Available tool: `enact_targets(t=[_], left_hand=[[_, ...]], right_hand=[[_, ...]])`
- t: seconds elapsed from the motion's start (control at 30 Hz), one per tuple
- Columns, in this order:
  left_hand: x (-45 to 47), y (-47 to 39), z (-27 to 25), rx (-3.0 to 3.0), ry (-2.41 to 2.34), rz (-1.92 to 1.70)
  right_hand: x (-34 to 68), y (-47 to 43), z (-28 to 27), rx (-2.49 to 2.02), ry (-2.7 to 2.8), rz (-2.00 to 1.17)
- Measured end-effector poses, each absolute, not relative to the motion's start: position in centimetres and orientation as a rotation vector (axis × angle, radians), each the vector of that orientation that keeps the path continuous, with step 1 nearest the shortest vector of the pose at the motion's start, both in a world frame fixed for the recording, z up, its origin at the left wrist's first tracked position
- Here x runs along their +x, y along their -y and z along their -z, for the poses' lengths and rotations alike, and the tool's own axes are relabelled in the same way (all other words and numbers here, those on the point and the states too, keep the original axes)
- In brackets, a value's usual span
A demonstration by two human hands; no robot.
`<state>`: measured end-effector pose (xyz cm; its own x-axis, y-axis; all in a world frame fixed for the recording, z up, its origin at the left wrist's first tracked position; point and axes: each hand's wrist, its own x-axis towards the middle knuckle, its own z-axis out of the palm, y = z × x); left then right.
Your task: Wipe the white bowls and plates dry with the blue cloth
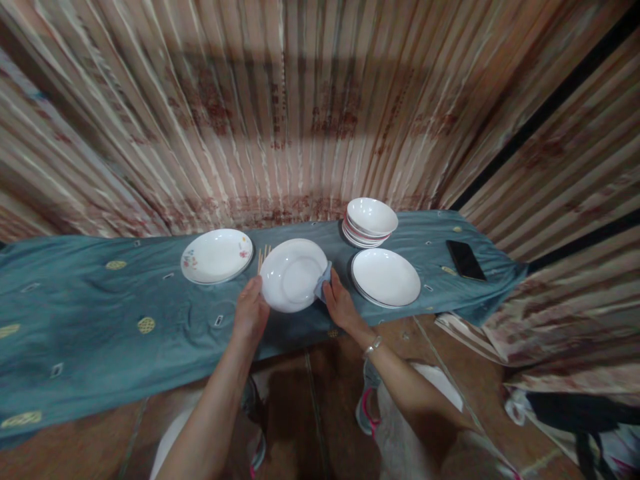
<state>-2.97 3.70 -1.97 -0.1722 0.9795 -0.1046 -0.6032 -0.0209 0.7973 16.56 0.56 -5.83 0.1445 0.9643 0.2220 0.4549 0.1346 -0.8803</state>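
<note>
A white plate point(295, 275) is held up over the table's near edge, a round ring showing on its face. My left hand point(250, 310) grips it by the left rim. At the right rim, my right hand point(341, 301) presses a folded light-blue cloth point(323, 283) against the plate, with its fingers closed around the cloth. Partly hidden behind the plate lie several thin wooden chopsticks point(263, 256). Right of my right hand sits a stack of white plates point(386, 277) with dark rims.
A flower-patterned oval plate point(217, 256) rests on the left of the blue-green cloth-covered table point(100, 320). Several stacked bowls point(371, 220) stand at the back right. A black phone point(466, 260) lies near the right end. Pleated curtains point(310, 120) hang behind and to the right.
</note>
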Motion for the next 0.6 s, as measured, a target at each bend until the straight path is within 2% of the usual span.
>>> enact_targets(t=[0.3, 0.6], left_hand=[[-3.3, -3.7, 1.6, 0.592, -0.808, -1.493], [-3.2, -3.0, 0.2, 0.638, -0.777, -1.368]], right_hand=[[17.0, -1.1, 4.8, -1.396, 1.307, -0.849], [18.8, -2.9, 2.9, -1.329, 1.326, -0.788]])
